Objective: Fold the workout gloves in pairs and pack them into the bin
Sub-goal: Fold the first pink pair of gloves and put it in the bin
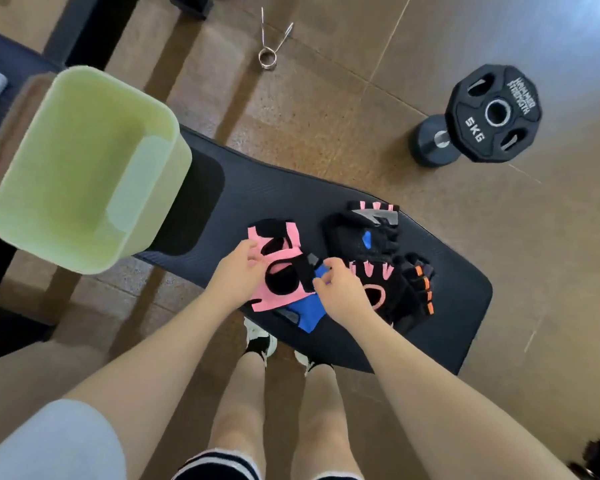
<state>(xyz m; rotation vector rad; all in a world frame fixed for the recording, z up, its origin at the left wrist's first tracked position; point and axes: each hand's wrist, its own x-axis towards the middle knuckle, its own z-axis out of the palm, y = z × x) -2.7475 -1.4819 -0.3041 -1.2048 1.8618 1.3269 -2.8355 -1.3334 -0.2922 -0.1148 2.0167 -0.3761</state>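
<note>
A pile of workout gloves lies on the dark bench pad (444,327). A pink and black glove (281,268) lies on top of a blue glove (309,311). My left hand (236,271) pinches the pink glove's left edge. My right hand (340,292) grips its right side, near the black strap. To the right lie a black glove with pink finger marks (374,275), a black glove with orange stripes (420,282), and further back a black, grey and pink glove (364,226). The pale green bin (25,216) stands empty on the bench's left end.
On the brown floor to the right are a 5 kg weight plate (492,114) and a dumbbell (433,140). A metal spring collar (269,46) lies on the floor at the top. My legs and shoes (260,339) stand beside the bench.
</note>
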